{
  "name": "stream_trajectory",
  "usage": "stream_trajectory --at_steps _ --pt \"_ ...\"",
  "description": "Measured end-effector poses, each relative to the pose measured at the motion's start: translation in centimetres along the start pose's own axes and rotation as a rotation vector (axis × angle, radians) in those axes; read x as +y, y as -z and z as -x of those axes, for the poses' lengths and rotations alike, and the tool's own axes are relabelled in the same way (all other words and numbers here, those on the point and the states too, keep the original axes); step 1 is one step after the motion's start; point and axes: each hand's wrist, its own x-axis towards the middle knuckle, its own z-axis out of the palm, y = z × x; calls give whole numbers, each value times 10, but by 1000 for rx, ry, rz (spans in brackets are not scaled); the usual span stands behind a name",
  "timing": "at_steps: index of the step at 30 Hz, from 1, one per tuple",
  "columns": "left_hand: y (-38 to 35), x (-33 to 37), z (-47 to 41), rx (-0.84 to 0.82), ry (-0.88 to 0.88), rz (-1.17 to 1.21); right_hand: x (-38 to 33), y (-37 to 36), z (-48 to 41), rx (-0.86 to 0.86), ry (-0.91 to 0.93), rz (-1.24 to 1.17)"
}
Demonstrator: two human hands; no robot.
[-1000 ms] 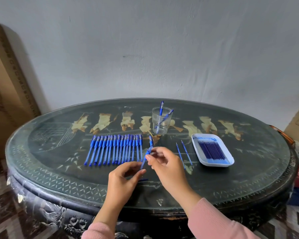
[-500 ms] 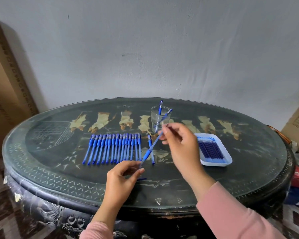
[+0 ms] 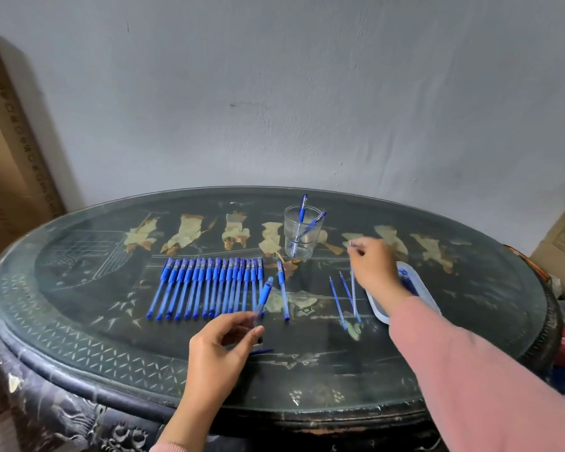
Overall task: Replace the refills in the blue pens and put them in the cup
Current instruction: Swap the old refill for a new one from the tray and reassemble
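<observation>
Since 0.5 s ago: right hand [image 3: 372, 265] swung from near the clear plastic cup [image 3: 302, 246] over toward the white oblong tray [image 3: 421, 287]. The thin pale pulled refill [image 3: 353, 290] it pinches is now fully out of the clear blue-capped pen barrel [image 3: 264, 300]; left hand [image 3: 222, 347] barely shifted.

Barrel: in left hand, thumb + fingers pinching its lower end. Cap end is tilted up and away, just above the surface, in front of the row's right end. Body looks empty, my read.

Pulled refill: held at its top by right-hand fingertips [image 3: 353, 246], hanging down over two loose blue refills [image 3: 338, 303] that lie just left of the tray. Hands are well apart, so barrel and old refill are separated.

Progress, my read: early.
- Cup at the back holds 2 finished blue pens [image 3: 302, 210].
- Long row of blue pens [image 3: 209, 288] lies side by side left of centre; looks untouched.
- One single blue pen [image 3: 282, 290] lies apart, btwn row and loose refills; status unclear.
- Current pen: old refill out, new one not in yet.

Tray w/ dark blue fresh refills is partly hidden behind right wrist + pink sleeve [image 3: 470, 370].

Small blue bit [image 3: 262, 351] sits on the dark oval glass-topped surface [image 3: 79, 305] by left hand. Prob the pen's tip piece, too small to be sure.
</observation>
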Motion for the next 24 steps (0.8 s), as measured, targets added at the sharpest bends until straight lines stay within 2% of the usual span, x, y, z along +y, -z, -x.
stream_trajectory --at_steps 4,10,24 --pt "1 -2 0 3 -17 -16 26 -25 -16 -156 -51 213" --pt "0 -3 -1 3 -20 -6 38 -44 -30 -257 -117 351" --pt "2 3 -1 -4 -7 -16 38 -49 -23 -282 -70 406"
